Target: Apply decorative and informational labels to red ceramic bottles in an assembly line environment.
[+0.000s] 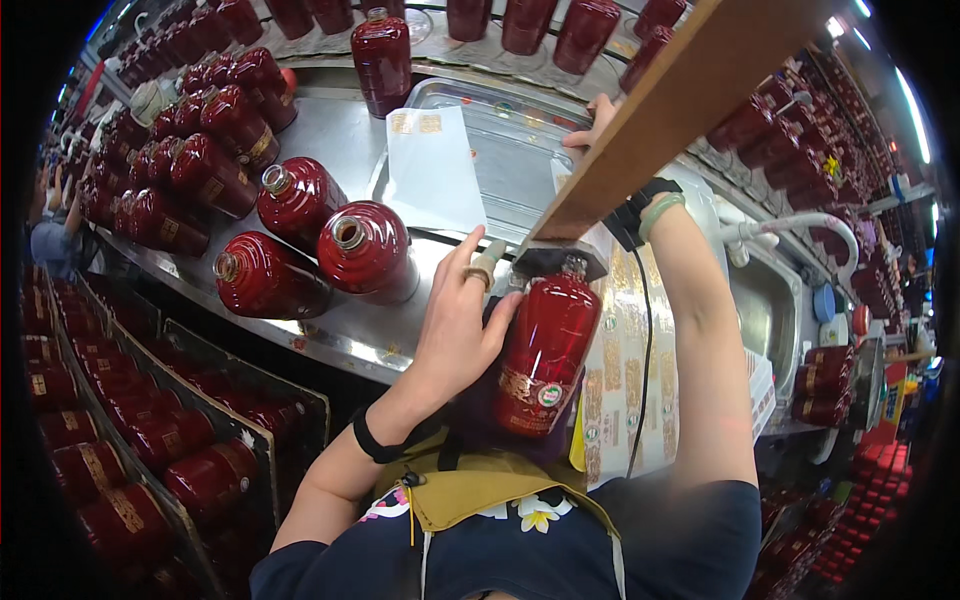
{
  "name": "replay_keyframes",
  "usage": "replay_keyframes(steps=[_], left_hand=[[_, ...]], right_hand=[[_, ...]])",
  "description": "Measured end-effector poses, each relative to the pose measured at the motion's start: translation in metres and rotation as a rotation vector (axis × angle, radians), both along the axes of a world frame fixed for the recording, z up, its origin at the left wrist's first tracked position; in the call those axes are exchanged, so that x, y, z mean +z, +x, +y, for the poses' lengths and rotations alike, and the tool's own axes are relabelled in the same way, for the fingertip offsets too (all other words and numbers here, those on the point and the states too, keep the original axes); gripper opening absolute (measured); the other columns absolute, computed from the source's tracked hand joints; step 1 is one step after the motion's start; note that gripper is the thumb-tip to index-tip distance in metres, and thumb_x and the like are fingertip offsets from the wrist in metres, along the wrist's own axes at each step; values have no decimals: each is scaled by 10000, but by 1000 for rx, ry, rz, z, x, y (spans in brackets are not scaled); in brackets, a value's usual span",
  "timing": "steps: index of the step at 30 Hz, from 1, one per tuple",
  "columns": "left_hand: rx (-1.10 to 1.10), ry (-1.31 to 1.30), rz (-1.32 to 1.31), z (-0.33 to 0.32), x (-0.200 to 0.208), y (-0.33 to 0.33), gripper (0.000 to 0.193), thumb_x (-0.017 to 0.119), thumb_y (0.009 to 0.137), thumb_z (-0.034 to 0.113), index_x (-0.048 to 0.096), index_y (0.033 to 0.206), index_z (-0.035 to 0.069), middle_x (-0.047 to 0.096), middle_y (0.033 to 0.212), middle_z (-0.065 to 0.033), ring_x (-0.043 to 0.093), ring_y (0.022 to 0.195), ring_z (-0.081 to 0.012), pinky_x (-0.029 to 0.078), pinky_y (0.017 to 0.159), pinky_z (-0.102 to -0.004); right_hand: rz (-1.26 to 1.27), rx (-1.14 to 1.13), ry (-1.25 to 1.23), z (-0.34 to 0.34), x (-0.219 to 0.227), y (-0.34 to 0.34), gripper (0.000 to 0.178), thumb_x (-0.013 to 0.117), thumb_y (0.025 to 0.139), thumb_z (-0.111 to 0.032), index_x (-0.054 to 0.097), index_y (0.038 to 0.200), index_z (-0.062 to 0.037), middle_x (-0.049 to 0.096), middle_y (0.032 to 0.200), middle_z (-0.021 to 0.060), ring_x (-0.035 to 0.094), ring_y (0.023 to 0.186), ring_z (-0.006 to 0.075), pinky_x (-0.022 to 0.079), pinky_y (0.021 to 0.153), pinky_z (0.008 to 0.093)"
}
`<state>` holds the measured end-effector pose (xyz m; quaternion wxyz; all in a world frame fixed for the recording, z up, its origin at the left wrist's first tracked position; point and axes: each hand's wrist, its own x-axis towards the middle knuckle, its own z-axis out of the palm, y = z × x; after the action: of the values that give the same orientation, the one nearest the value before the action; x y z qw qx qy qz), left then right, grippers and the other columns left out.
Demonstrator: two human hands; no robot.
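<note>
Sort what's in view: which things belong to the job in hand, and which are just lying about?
Likely in the job:
red bottle with gold decoration, beside the left hand
shallow tray, near the right hand
white sheet with gold patches
patterned sheets

Apparently just lying about:
white tap
sink
blue container

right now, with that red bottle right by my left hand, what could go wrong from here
The labelled red bottle might slip or roll: the left hand is open beside it, not wrapped around it. The black cable hangs along the inner side of the right forearm and could snag if that arm swings. The uncapped bottles stand close together to the left, so a nudge might knock them against each other.
</note>
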<state>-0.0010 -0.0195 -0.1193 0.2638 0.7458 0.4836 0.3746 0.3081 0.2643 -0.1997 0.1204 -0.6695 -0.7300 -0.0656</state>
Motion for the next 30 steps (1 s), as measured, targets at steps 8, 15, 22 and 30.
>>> replay_keyframes(steps=[8, 15, 22, 30], left_hand=[[11, -40, -111, -3, 1, -5, 540, 765, 888, 103, 586, 1371, -59, 442, 1554, -221, 472, 1392, -377, 397, 1142, -446], [11, -63, -130, 3, 7, -2, 547, 770, 878, 96, 597, 1383, -22, 427, 1572, -220, 448, 1424, -378, 377, 1164, -446], [34, -73, -144, 1, 5, -6, 547, 772, 873, 93, 604, 1383, -5, 422, 1581, -217, 447, 1432, -375, 378, 1170, -448], [-37, -187, -321, -9, 5, -9, 501, 734, 930, 123, 593, 1387, -24, 580, 1437, -205, 591, 1300, -316, 455, 1095, -398]], right_hand=[[634, 148, -168, -20, 50, -38, 403, 856, 802, -379, 672, 1021, -95, 664, 1031, 133, 639, 1015, 329, 500, 871, 432], [177, 155, 79, 1, 38, -67, 454, 835, 809, -391, 632, 1122, -134, 654, 1007, 85, 647, 1029, 312, 514, 840, 448], [184, 296, 150, -4, 33, -72, 224, 763, 872, -216, 685, 1055, -115, 682, 1013, 81, 661, 997, 320, 526, 824, 437], [536, 366, 317, -46, 62, -64, 94, 736, 901, -127, 734, 965, -58, 698, 837, 102, 657, 725, 203, 514, 694, 339]])
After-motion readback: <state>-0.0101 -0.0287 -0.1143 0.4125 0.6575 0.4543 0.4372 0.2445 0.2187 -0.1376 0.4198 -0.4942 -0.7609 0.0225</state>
